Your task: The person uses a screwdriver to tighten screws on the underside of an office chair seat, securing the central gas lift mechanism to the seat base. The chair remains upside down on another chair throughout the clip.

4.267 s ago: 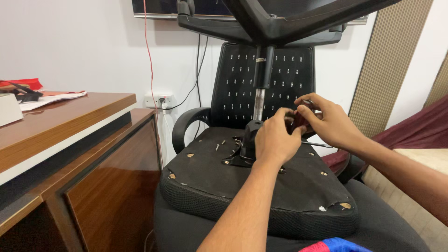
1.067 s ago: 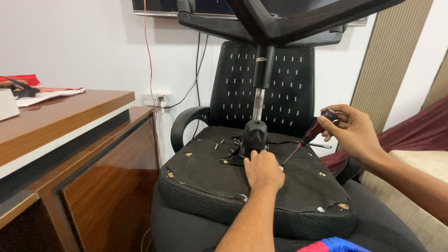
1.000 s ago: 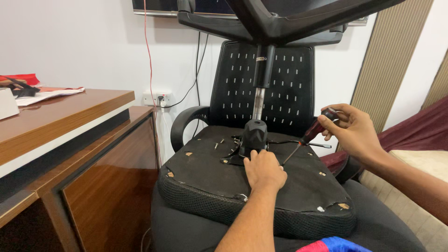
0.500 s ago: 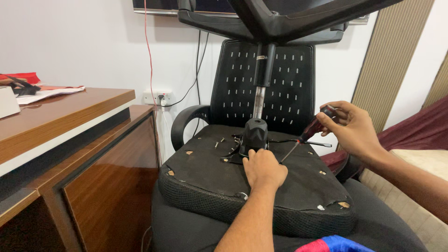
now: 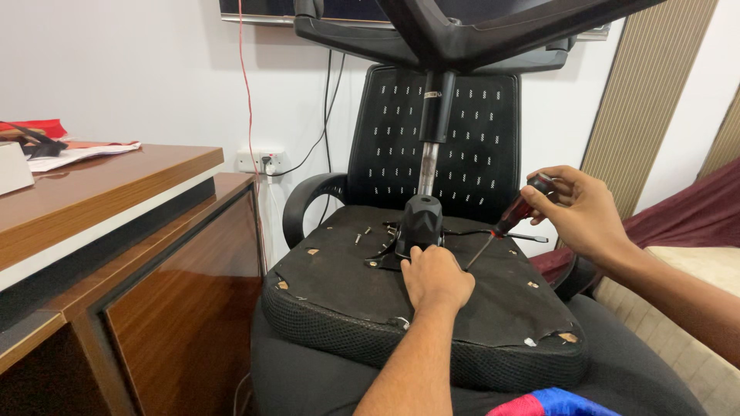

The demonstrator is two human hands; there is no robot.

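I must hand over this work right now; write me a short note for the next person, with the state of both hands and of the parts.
Left hand: fist resting on the upturned seat underside, right at the black mechanism cover on the gas column.
Right hand: grip closed on a red-and-black screwdriver, tip angled down toward the cover, not clearly on a screw.
Loose screws lie on the seat underside beside the cover.
Done: some screws are out.
Left: the cover is not yet off.

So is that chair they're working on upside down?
Yes, upside down: the seat lies underside up on another chair, gas column rising to the base overhead.
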